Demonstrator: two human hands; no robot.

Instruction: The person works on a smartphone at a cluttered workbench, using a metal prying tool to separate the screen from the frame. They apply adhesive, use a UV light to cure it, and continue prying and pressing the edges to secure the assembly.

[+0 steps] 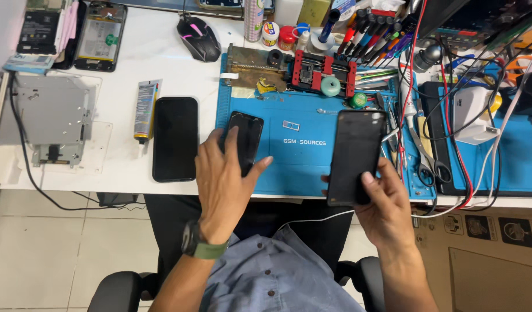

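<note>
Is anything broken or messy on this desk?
Two opened phones lie with their insides bare at the far left corner. Cables tangle on the right. The left hand covers a small phone; the right hand holds a black phone.

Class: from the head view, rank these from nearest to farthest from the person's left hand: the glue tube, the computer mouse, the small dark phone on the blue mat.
1. Small dark phone: under the left hand's fingertips.
2. Glue tube: farther left, on the white table.
3. Computer mouse: at the far edge.
</note>
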